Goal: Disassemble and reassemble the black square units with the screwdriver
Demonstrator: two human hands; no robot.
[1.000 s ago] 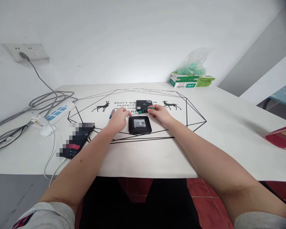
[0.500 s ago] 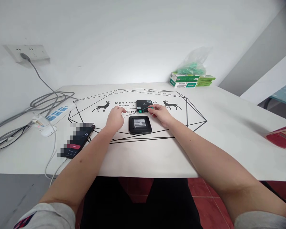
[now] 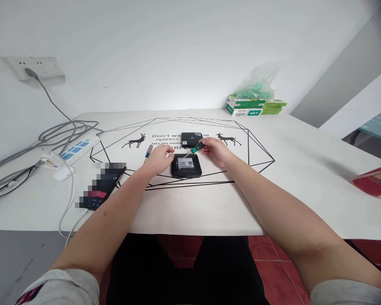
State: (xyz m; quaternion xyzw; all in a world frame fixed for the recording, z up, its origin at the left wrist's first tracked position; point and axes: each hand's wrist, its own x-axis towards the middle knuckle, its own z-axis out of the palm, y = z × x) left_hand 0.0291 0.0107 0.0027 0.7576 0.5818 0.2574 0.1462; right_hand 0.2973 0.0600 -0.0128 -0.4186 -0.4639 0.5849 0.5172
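Note:
A black, box-like device (image 3: 194, 171) lies label side up on the table in front of me. My right hand (image 3: 216, 151) grips a screwdriver (image 3: 197, 148) by its green and black handle. Its thin shaft slants down to the left across the device, with the tip near the upper left corner. Close to that corner, my left hand (image 3: 160, 158) has its fingers curled in; what they hold, if anything, is hidden. A second screwdriver (image 3: 149, 150) with a red and blue handle shows just behind my left hand, partly covered. Beyond the device lies another flat black case (image 3: 190, 139).
At left are a phone (image 3: 106, 186) with a cable, a power strip (image 3: 79, 149) and coiled grey cords (image 3: 66, 127). Green and white boxes (image 3: 246, 106) with a plastic bag (image 3: 260, 82) stand at the back right. A red package (image 3: 374, 182) sits at the right edge.
The screwdriver in my right hand has swung so its shaft points down-left over the device. My left hand has shifted right to the device's corner, uncovering the red and blue screwdriver.

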